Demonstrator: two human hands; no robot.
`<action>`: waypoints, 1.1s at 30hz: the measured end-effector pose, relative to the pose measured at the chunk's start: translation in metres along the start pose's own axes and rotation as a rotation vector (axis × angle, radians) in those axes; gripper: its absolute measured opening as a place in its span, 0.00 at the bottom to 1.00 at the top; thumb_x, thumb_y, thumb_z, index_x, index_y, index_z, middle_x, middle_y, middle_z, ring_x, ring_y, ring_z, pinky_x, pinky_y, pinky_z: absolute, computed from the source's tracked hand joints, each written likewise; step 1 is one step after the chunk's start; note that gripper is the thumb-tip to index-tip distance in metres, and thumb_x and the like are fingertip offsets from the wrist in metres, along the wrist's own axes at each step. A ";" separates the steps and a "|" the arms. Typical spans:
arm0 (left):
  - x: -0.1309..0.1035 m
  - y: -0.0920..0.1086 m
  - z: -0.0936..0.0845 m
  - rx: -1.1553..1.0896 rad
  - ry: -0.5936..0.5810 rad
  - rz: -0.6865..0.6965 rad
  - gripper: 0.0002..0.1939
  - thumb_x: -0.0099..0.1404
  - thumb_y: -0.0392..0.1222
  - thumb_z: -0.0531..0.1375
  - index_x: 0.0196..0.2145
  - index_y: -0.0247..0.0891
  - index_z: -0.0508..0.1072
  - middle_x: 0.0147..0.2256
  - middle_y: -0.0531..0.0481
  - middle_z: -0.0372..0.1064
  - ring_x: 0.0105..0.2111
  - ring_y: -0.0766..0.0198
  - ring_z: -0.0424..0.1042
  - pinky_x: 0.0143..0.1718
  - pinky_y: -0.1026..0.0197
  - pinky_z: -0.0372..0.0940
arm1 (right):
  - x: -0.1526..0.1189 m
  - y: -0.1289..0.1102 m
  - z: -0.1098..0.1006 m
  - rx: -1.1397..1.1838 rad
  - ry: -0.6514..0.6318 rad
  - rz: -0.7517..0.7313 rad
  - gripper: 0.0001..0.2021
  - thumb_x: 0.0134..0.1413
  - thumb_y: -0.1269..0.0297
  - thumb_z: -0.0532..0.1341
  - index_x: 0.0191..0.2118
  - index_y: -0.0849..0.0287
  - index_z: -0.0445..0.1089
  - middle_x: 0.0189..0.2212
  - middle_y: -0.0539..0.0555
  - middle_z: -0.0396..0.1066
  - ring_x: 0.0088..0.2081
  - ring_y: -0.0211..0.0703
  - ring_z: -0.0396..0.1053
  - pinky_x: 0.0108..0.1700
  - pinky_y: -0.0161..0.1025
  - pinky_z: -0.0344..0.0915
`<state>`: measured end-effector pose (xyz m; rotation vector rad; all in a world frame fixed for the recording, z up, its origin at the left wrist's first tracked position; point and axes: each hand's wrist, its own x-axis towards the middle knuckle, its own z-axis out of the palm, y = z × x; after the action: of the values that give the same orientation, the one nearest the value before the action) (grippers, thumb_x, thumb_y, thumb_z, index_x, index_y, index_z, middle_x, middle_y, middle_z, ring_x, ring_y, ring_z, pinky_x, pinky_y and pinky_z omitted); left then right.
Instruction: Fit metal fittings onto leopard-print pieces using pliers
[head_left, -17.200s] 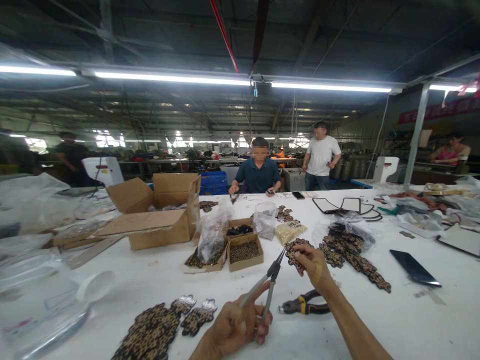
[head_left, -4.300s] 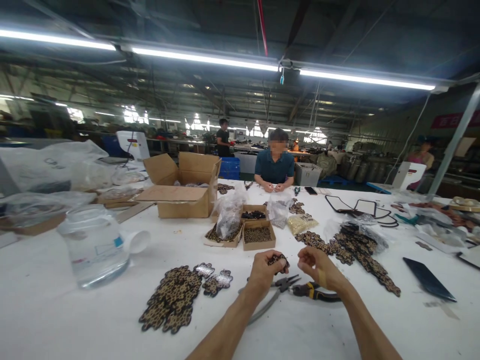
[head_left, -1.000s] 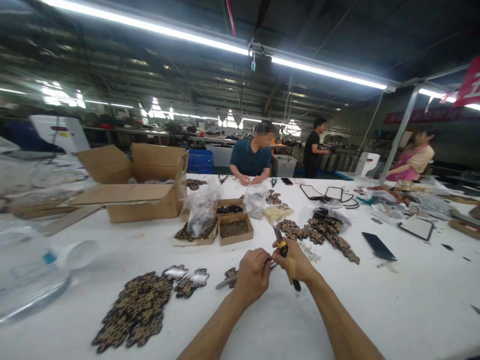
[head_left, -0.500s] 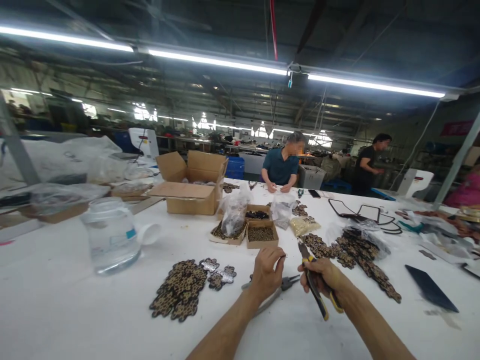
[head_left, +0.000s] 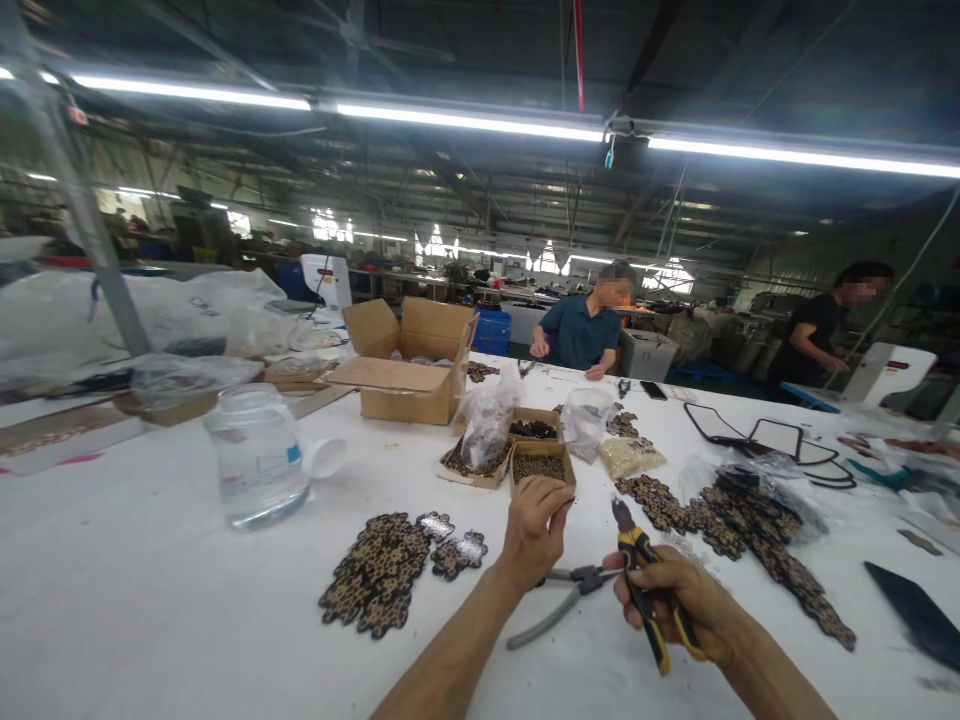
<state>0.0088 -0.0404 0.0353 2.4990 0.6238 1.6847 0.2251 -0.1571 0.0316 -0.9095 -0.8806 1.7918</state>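
My left hand is closed in a pinch just in front of a small cardboard box of tiny brass-coloured parts. A tiny ring barely shows at its fingertips. In my right hand is a pair of pliers with yellow-and-black handles, jaws pointing away from me. Between the hands, grey-handled pliers lie on the white table, partly hidden. To the left is a pile of leopard-patterned, flower-edged pieces, with a few shiny ones beside it. More patterned pieces spread out at right.
A clear water jug stands at left. Behind the small boxes are an open carton, plastic bags and a bag of yellowish bits. Black wire frames and a dark flat panel lie right. A co-worker sits opposite.
The view has swung left, so things sit further right. My left hand is now nearer the small parts box. The pliers in my right hand have dropped lower and moved away from my left hand.
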 end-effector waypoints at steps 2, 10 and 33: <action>0.000 0.001 0.002 -0.008 -0.002 0.013 0.09 0.67 0.31 0.56 0.42 0.39 0.72 0.39 0.44 0.73 0.41 0.57 0.70 0.45 0.50 0.62 | -0.007 0.004 -0.001 -0.035 -0.009 0.044 0.20 0.48 0.71 0.61 0.49 0.67 0.67 0.34 0.62 0.75 0.28 0.46 0.75 0.16 0.27 0.57; -0.002 0.016 0.007 -0.048 -0.011 0.066 0.09 0.67 0.31 0.55 0.43 0.39 0.71 0.39 0.44 0.74 0.41 0.57 0.70 0.44 0.50 0.62 | -0.037 -0.010 0.016 -0.118 -0.148 0.151 0.27 0.41 0.76 0.59 0.53 0.65 0.64 0.46 0.69 0.74 0.46 0.62 0.75 0.34 0.49 0.77; -0.002 0.036 0.002 -0.100 -0.082 0.157 0.11 0.69 0.32 0.52 0.43 0.39 0.71 0.40 0.43 0.73 0.43 0.56 0.69 0.46 0.48 0.63 | -0.075 -0.042 0.036 -0.251 -0.159 0.248 0.25 0.42 0.73 0.60 0.51 0.65 0.62 0.49 0.75 0.73 0.49 0.69 0.74 0.36 0.56 0.76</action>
<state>0.0206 -0.0740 0.0429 2.5902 0.3352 1.6067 0.2341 -0.2193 0.0999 -1.0846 -1.1555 2.0175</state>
